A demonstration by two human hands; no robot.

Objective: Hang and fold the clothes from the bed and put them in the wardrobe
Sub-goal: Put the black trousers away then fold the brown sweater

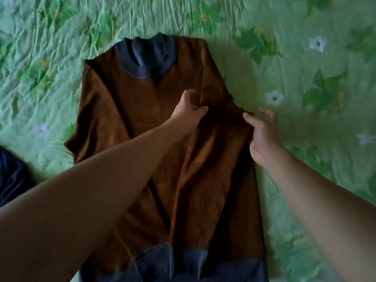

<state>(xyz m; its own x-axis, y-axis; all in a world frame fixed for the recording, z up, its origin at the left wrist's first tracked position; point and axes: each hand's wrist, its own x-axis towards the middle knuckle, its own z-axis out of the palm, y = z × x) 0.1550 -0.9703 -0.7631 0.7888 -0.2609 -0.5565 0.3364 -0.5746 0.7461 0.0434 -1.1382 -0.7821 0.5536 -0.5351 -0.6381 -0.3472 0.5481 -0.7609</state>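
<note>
Sweater [130,123], brown, centre frame, flat on floral bedspread [305,78]; left hand [188,111] grips its fabric; right hand [263,139] at right edge, grip unclear.

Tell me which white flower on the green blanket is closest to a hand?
The white flower just beyond the right hand, beside the brown sweater with grey ribbing. The other flowers lie much farther from either hand.

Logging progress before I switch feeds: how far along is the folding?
Done: brown sweater lies flat on the bedspread, sleeves seemingly folded in. In hand: left hand grips its middle, right hand pinches its right edge. Remaining: finish folding, wardrobe; a dark garment waits nearby.
</note>
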